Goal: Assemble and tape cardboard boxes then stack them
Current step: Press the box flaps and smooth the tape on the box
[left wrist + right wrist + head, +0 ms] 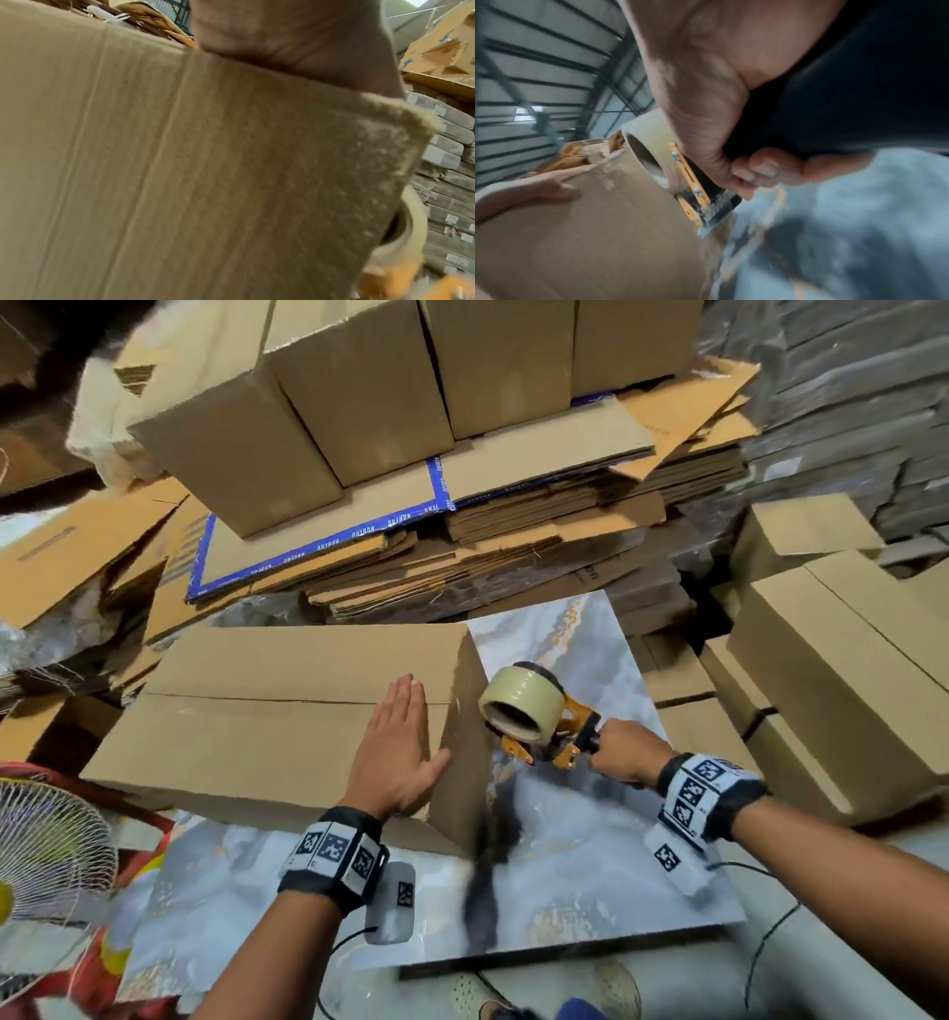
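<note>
Lying on a marble-patterned surface (590, 880) is a closed cardboard box (267, 711), its two top flaps meeting in a seam that runs left to right. The left hand (398, 752) rests flat on the top of the box near its right end, fingers straight and together, thumb spread toward the edge. Just past that edge, the right hand (624, 752) has its grip clamped around the dark handle of an orange tape dispenser (562, 737), fingers curled tight. The dispenser carries a fat roll of pale tape (521, 706) and sits against the box's right end face, its blade end low on that face in the right wrist view, where clear tape glints on the cardboard. Both wrists wear black bands with black-and-white square markers. Beyond the box, assembled boxes (359, 387) stand in a row on a heap of flattened cardboard (513, 526), one sheet edged in blue. More assembled boxes (842, 670) are piled at the right. A white fan (46, 850) sits at the lower left edge.
</note>
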Tool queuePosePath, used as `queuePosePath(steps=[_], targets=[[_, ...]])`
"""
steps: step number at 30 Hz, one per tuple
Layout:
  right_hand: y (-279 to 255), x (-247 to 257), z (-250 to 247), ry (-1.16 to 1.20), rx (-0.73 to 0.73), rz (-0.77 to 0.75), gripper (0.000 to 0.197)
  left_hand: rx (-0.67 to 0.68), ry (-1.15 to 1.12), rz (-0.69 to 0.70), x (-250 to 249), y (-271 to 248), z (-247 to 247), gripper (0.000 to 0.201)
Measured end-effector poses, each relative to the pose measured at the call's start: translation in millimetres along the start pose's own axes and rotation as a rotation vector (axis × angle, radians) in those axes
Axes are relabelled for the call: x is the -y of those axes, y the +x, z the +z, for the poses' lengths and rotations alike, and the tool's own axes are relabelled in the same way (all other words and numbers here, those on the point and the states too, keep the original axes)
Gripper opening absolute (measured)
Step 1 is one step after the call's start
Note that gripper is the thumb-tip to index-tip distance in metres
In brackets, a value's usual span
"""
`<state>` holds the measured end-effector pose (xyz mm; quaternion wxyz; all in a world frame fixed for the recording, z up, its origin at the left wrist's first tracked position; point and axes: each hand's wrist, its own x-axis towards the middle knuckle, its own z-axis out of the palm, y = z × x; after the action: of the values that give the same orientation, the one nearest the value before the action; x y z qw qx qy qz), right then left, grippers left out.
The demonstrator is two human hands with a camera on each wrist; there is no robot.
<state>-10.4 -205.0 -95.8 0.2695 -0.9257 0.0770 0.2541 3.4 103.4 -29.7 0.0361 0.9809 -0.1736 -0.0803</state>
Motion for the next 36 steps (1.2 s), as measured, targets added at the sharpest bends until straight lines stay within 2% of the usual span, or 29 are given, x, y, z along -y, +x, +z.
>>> queuePosePath(steps=[1, 4, 6, 11, 14, 17, 19, 21, 23, 24, 25, 27, 28, 29, 30, 32, 34, 36], targets=[[2.3, -9.0, 12.4, 0.1, 0.045, 0.042, 0.002, -0.002, 0.001, -0.005, -0.2, 0.6, 0.4, 0.109], [8.0, -23.4, 45.0, 0.585, 0.194, 0.219, 0.02, -0.031, -0.008, -0.027, -4.7, 6.2, 1.9, 0.108], [15.7, -26.4, 61.1, 0.836, 0.251, 0.297, 0.025, -0.047, -0.005, -0.044, -10.3, 9.4, 3.7, 0.108], [36.8, -27.1, 89.1, 1.266, 0.388, 0.451, 0.039, -0.076, 0.01, -0.05, -10.7, 11.5, 7.1, 0.107], [40.8, -30.8, 99.2, 1.412, 0.402, 0.417, 0.041, -0.09, -0.001, -0.039, -8.3, 11.0, 9.8, 0.106], [44.3, -32.9, 110.5, 1.446, 0.339, 0.393, 0.035, -0.096, -0.015, -0.033, -9.3, 10.8, 9.9, 0.105], [47.6, -33.2, 116.0, 1.4, 0.153, 0.37, 0.021, -0.09, -0.022, -0.035, -11.2, 9.4, 10.3, 0.104], [45.6, -35.5, 115.8, 1.164, -0.036, 0.372, 0.035, -0.083, -0.047, -0.042, -13.3, 7.0, 9.2, 0.102], [34.0, -34.5, 106.8, 0.748, -0.151, 0.424, 0.045, -0.054, -0.1, -0.027, -10.9, 3.7, 5.0, 0.104], [26.5, -30.8, 101.4, 0.614, -0.239, 0.443, 0.047, -0.025, -0.117, 0.001, -6.9, 2.3, 1.7, 0.105], [18.9, -23.1, 96.0, 0.588, -0.357, 0.436, 0.045, 0.004, -0.118, 0.041, -1.1, 1.2, -2.5, 0.105], [1.0, 5.3, 82.0, 0.757, -0.603, 0.303, 0.032, 0.017, -0.087, 0.131, 13.3, 1.2, -10.6, 0.096], [-7.6, 25.0, 73.0, 0.894, -0.668, 0.181, 0.027, -0.002, -0.068, 0.171, 21.6, 2.2, -13.8, 0.089], [-12.8, 46.6, 66.3, 1.045, -0.661, 0.049, 0.026, -0.02, -0.056, 0.199, 29.4, 4.0, -16.3, 0.084], [-18.2, 71.4, 60.9, 1.212, -0.579, -0.073, 0.031, -0.027, -0.055, 0.215, 35.4, 5.6, -18.2, 0.08], [-17.9, 117.8, 57.6, 1.452, -0.342, -0.207, 0.061, -0.014, -0.068, 0.23, 43.1, 9.9, -17.8, 0.077], [-6.5, 153.8, 64.8, 1.457, -0.186, -0.256, 0.093, -0.012, -0.078, 0.245, 44.3, 11.7, -12.7, 0.074], [6.3, 177.3, 78.7, 1.382, -0.127, -0.307, 0.115, -0.026, -0.092, 0.251, 46.8, 12.7, -7.3, 0.07]])
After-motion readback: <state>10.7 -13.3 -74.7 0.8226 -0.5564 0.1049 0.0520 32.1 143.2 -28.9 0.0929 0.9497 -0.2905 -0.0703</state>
